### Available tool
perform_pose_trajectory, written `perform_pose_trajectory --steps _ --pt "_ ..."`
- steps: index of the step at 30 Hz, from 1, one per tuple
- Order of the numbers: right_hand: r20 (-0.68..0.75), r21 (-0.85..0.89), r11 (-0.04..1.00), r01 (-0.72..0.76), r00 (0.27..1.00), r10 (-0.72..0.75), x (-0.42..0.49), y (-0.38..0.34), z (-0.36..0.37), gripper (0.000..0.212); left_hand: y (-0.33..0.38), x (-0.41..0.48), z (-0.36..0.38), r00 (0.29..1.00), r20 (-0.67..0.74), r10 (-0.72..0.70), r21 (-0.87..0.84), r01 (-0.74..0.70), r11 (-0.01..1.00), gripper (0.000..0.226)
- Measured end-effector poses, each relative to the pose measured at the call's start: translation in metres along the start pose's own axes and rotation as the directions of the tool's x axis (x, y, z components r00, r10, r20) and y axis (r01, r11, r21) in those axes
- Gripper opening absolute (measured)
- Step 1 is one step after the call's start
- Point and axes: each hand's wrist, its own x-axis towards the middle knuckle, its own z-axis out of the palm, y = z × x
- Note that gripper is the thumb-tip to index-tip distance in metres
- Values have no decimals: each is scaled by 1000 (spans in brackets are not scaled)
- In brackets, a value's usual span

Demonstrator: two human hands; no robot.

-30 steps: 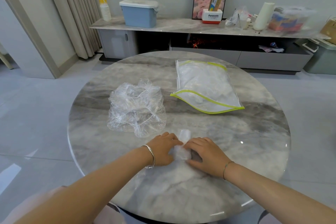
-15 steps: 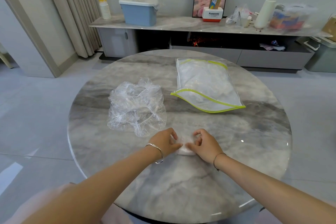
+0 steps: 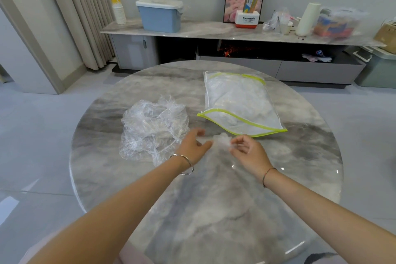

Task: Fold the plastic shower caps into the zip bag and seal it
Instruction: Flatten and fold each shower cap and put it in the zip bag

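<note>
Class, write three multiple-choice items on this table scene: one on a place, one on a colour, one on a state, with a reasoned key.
1. The crumpled pile of clear plastic shower caps lies where relative to the clear zip bag? A left of it; B inside it; C on top of it.
2. The bag's edge trim is: A red; B lime green; C blue.
3. The bag's near mouth is: A zipped flat; B folded under; C gaping open.
Key: A, the pile sits apart, left of the bag; B, green bands line its edges; C, its two green lips bow apart.
</note>
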Motion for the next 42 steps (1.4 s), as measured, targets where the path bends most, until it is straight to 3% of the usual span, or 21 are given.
perform_pose_trajectory --steps 4,8,13,17,20,26,28,32,37,42 --pt "85 -237 946 221 975 -207 19 12 -14 37 9 38 -7 964 -123 235 338 -182 924 69" --pt "142 -341 908 243 968 -205 40 19 2 50 11 73 -2 977 -30 210 613 -148 776 71" --pt "123 -571 790 223 975 -185 88 24 18 52 4 104 3 987 56 149 659 -149 737 45" --pt "73 -787 608 107 994 -81 128 27 12 51 3 112 0 975 19 220 678 -175 714 43" --pt "38 -844 535 31 999 1 145 23 6 50 4 114 -3 972 3 235 711 -168 683 43" --pt "105 -818 565 108 994 -37 125 27 6 53 3 96 -4 991 45 129 736 -120 667 64" --pt "137 -834 533 141 989 -47 111 33 2 57 -2 79 -7 995 40 88 748 -88 657 73" --pt "215 -850 479 219 975 -65 77 40 -9 78 -20 35 -20 992 96 -82 851 -39 524 87" --pt "324 -821 498 280 946 2 37 31 -24 72 -40 -19 -30 945 195 -261 922 -86 378 89" --pt "410 -802 476 361 912 1 11 22 -30 68 -43 -49 -23 896 305 -322 868 -123 481 81"
